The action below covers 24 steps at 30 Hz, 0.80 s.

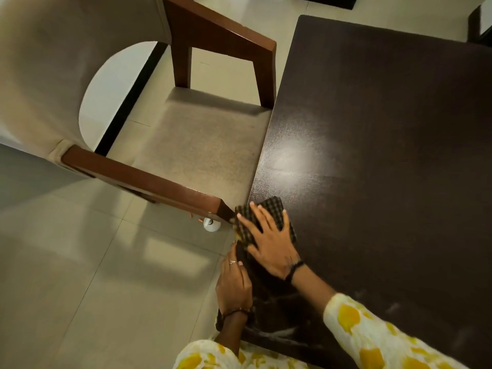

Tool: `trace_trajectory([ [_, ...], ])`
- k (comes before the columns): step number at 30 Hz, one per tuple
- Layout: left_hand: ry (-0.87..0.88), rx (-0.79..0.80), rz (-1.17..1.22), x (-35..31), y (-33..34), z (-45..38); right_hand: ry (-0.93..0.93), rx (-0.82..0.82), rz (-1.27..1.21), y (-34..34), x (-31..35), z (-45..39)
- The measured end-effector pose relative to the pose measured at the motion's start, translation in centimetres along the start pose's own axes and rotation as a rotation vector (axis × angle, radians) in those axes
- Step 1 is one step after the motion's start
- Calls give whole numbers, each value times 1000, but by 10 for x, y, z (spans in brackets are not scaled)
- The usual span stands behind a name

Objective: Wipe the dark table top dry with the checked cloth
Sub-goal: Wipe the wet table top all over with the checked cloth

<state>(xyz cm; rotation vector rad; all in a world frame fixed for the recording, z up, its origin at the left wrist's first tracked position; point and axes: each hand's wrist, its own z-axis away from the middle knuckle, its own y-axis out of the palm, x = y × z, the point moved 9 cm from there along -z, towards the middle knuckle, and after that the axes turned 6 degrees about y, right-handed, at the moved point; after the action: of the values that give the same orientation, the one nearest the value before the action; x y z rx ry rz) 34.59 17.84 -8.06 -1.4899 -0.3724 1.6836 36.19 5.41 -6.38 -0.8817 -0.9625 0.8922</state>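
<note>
Checked cloth [269, 209] lies folded at the near-left edge of the dark table top [386, 155], one corner lapping over the edge beside the wooden chair arm [149, 179]. Its long axis runs roughly along that edge.

Right hand [269, 243] is on top of the cloth, palm down, fingers [262, 212] splayed wide and flat; pressing, not pinching. The cloth sits directly under and ahead of those fingers.

Nearly all the table surface spreads away to the right and far side, so the coming stroke likely sweeps that way.

Left hand [234, 286] rests at the table's edge just behind the cloth, fingers extended along the rim; whether it curls under cannot be told. It appears to be steadying, not wiping.

Pale streaks show on the top near the right sleeve [372, 334].
</note>
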Motion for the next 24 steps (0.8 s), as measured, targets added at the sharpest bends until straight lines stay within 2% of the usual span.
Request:
trace_trajectory([
  [6, 13, 8, -16, 1, 0, -1, -175, 115, 91, 12, -25, 41],
  [8, 6, 15, -18, 2, 1, -2, -137, 115, 92, -2, -46, 25],
  [13, 7, 16, -12, 3, 4, -1, 121, 15, 3, -46, -77, -42],
  [16, 12, -5, -16, 2, 3, -2, 159, -4, 23, -44, -61, -52],
  [21, 33, -11, -54, 0, 1, -2, 34, -9, 52, -8, -14, -17],
  [24, 129, -6, -107, -10, 1, -3, -7, -1, 34, 8, 1, 9],
])
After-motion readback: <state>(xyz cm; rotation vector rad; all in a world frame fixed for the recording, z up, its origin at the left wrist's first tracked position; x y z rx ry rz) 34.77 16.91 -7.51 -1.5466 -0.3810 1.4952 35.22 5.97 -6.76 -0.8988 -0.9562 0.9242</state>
